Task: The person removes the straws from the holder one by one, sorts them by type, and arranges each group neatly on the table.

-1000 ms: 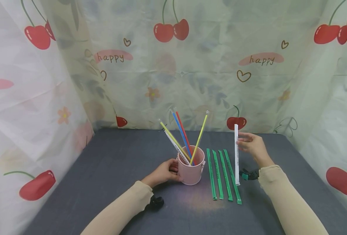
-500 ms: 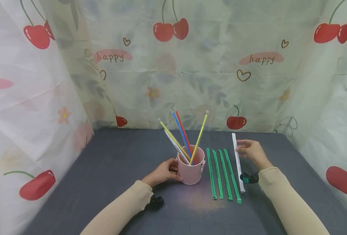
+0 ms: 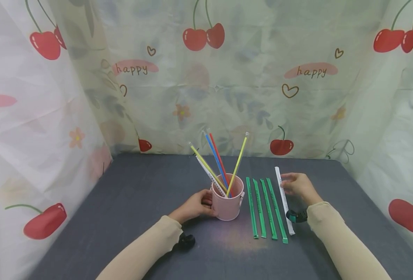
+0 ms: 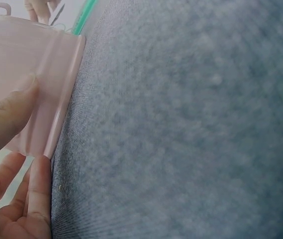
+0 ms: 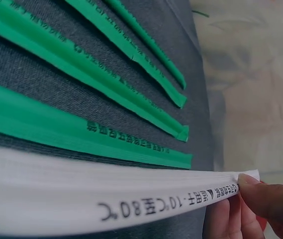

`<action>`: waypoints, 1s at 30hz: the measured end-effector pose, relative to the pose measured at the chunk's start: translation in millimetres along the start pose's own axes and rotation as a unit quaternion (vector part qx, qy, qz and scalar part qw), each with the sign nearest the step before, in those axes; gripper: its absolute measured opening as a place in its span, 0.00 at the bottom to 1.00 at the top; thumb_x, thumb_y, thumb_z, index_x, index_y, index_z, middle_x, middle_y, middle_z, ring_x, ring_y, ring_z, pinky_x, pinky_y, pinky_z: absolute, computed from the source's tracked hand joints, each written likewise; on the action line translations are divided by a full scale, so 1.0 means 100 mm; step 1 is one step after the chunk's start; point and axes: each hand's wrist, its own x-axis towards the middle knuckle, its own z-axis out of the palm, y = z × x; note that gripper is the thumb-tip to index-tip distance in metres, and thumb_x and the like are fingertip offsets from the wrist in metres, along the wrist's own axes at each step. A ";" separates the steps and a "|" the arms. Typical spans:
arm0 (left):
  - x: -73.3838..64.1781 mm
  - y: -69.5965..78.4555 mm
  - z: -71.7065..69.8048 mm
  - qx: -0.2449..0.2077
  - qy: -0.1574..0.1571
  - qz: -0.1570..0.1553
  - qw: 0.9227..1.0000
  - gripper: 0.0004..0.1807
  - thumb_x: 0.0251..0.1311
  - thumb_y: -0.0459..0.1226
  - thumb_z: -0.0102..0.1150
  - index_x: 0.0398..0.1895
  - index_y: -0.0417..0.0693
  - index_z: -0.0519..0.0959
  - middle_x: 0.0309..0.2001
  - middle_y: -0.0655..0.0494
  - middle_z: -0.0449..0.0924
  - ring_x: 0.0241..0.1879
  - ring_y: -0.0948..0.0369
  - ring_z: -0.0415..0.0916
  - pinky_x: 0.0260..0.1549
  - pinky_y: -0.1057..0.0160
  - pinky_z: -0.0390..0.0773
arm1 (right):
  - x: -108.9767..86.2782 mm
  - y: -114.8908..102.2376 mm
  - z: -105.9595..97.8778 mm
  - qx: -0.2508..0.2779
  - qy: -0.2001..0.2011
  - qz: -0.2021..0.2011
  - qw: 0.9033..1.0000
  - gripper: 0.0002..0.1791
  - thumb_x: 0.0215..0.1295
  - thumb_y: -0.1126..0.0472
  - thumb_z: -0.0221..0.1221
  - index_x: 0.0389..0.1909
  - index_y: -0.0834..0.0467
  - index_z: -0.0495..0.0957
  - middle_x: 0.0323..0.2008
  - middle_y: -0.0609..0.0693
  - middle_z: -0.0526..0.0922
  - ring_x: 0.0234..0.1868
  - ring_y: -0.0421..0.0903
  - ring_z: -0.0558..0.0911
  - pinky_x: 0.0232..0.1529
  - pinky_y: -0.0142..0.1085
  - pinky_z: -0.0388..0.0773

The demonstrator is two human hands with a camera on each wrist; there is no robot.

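Note:
My left hand [image 3: 194,204] grips the side of a small pink bucket [image 3: 226,209]. In the left wrist view, the thumb [image 4: 12,112] lies along the bucket's wall and the fingers wrap under its far side. My right hand [image 3: 301,187] pinches a white paper-wrapped straw [image 3: 284,196] near its far end, thumb on top in the right wrist view. The straw lies low over the table, just right of several green-wrapped straws [image 3: 257,206] set in a row. Printed black characters run along the white wrapper [image 5: 146,199].
In the bucket lean two yellow straws [image 3: 238,159], a blue straw [image 3: 214,151], a red straw [image 3: 217,153] and a white-wrapped straw [image 3: 206,171]. The dark table [image 3: 150,182] ends at a cherry-print curtain [image 3: 227,85] behind, with more curtain on both sides.
The right hand has lowered the white-wrapped straw from upright down towards the table, coming nearer and slightly right to line up beside the green row. The left hand and bucket stay put.

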 end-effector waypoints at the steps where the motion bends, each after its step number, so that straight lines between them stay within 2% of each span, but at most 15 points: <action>1: 0.00 0.00 0.00 0.001 0.000 0.000 1.000 0.36 0.47 0.31 0.74 0.61 0.36 0.68 0.51 0.45 0.76 0.50 0.56 0.75 0.51 0.58 0.80 | 0.01 0.01 0.01 0.002 -0.001 0.002 1.000 0.25 0.64 0.69 0.60 0.61 0.69 0.70 0.46 0.64 0.82 0.36 0.45 0.82 0.40 0.39 0.85; 6: 0.00 -0.01 0.00 -0.002 -0.002 0.003 1.000 0.36 0.47 0.31 0.73 0.60 0.36 0.68 0.51 0.44 0.76 0.50 0.55 0.75 0.51 0.58 0.80 | 0.05 0.07 0.05 0.011 -0.001 0.008 1.000 0.25 0.62 0.71 0.60 0.60 0.71 0.70 0.43 0.64 0.83 0.33 0.42 0.82 0.38 0.39 0.85; 13: 0.01 -0.03 0.00 -0.007 -0.004 0.008 1.000 0.36 0.47 0.30 0.73 0.61 0.36 0.68 0.51 0.44 0.76 0.50 0.56 0.75 0.51 0.58 0.80 | 0.02 0.08 0.11 0.009 -0.008 0.041 0.999 0.24 0.63 0.71 0.59 0.61 0.70 0.70 0.46 0.66 0.80 0.35 0.46 0.83 0.38 0.40 0.85; 22: 0.04 -0.08 0.00 -0.006 -0.002 0.007 1.000 0.35 0.47 0.29 0.73 0.60 0.35 0.68 0.51 0.44 0.76 0.50 0.55 0.75 0.50 0.57 0.80 | 0.02 0.14 0.15 -0.008 -0.007 0.041 0.999 0.23 0.62 0.71 0.59 0.59 0.71 0.71 0.45 0.66 0.80 0.32 0.46 0.82 0.36 0.38 0.85; 30: 0.02 -0.05 0.00 0.002 -0.001 0.007 1.000 0.36 0.47 0.30 0.73 0.60 0.36 0.68 0.51 0.44 0.76 0.50 0.56 0.75 0.50 0.58 0.80 | 0.09 0.20 0.18 -0.021 -0.008 0.049 0.999 0.22 0.62 0.72 0.58 0.58 0.71 0.71 0.45 0.66 0.79 0.33 0.46 0.82 0.33 0.37 0.85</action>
